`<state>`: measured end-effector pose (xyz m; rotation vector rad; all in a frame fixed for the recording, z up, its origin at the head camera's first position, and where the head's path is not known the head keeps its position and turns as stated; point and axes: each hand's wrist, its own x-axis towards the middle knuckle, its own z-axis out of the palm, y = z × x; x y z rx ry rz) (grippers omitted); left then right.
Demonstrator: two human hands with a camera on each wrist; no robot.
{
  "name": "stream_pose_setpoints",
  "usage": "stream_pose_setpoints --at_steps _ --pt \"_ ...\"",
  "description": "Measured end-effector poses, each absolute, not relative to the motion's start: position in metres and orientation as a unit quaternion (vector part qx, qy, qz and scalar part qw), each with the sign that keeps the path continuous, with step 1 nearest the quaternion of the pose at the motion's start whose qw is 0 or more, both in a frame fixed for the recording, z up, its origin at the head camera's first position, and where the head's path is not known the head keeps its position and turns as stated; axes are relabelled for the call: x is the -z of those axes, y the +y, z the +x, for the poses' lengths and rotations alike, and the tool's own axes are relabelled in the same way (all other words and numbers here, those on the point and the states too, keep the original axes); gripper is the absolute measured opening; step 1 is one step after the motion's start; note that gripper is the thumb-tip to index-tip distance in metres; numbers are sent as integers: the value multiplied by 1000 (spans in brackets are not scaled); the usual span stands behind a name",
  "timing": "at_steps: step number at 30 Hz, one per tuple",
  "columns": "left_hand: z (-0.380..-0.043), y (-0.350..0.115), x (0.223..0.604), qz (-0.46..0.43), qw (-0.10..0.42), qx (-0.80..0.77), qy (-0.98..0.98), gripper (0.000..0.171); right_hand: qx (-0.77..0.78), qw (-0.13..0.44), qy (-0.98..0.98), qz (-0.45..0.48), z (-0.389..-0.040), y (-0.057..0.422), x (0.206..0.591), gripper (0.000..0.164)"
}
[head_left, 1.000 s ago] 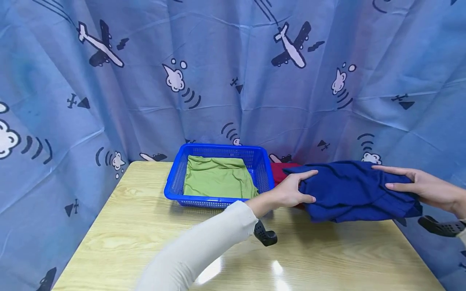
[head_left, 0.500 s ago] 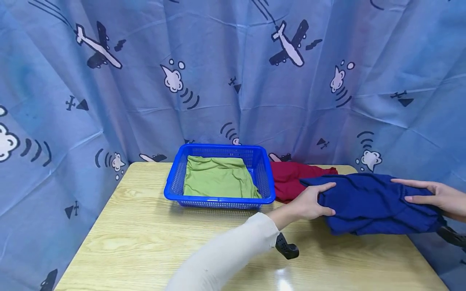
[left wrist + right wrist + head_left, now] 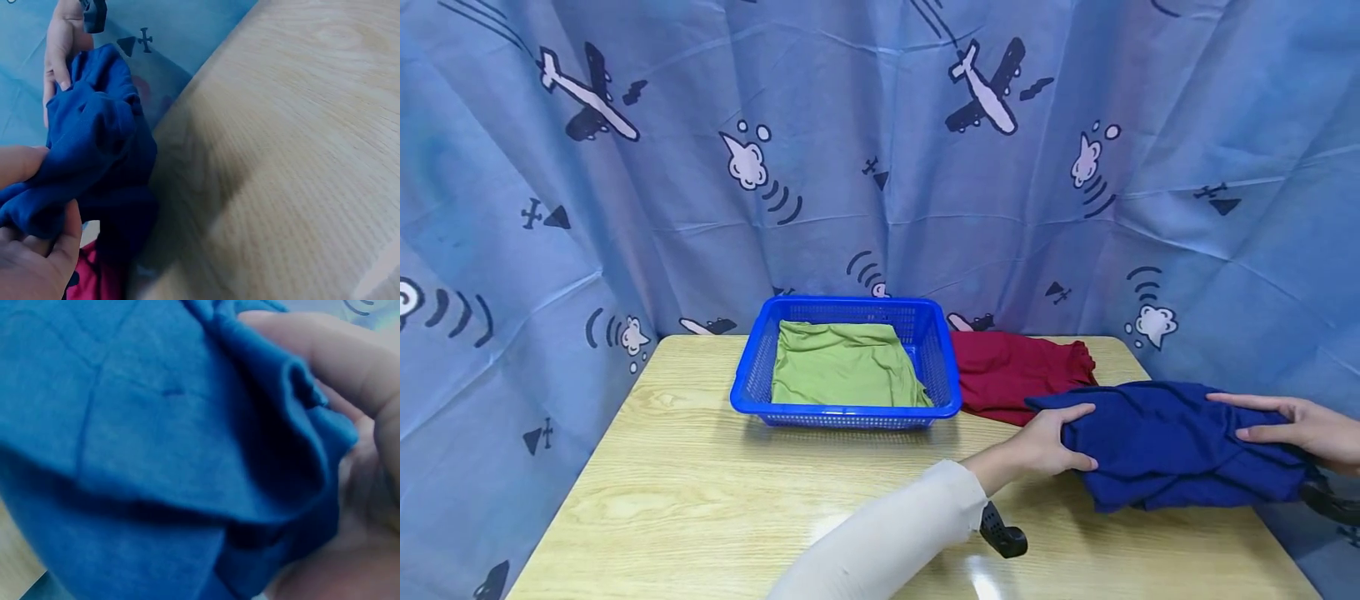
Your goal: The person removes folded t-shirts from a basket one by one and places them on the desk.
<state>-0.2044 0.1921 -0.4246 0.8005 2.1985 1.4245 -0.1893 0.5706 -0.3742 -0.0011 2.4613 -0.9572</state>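
Observation:
Both hands hold a folded navy blue garment [image 3: 1180, 446] from opposite ends, at the right side of the table. My left hand [image 3: 1051, 442] grips its left end, thumb and fingers around the folded layers. At the other end, my right hand [image 3: 1303, 429] pinches the cloth; its right wrist view shows the fabric bunched against the palm [image 3: 369, 481]. In the left wrist view a shadow lies on the wood beside the garment [image 3: 94, 137]. Just behind it, a dark red folded garment [image 3: 1018, 371] lies on the table, partly overlapped in the head view.
A blue plastic basket [image 3: 747, 408] stands at the table's back middle, with a green folded cloth [image 3: 842, 367] inside. The wooden table [image 3: 700, 500] ends at a blue printed curtain [image 3: 820, 167]. Black wrist mounts [image 3: 1003, 533] hang beneath the hands.
Both hands have carried the navy blue garment rightward and nearer to me. More of the red garment shows behind it. The basket and green cloth have stayed in place.

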Motion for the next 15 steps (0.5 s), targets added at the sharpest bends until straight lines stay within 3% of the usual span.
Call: stream_pose_setpoints --at_steps 15 --pt "-194 205 459 250 230 -514 788 79 295 234 926 -35 -185 574 407 65"
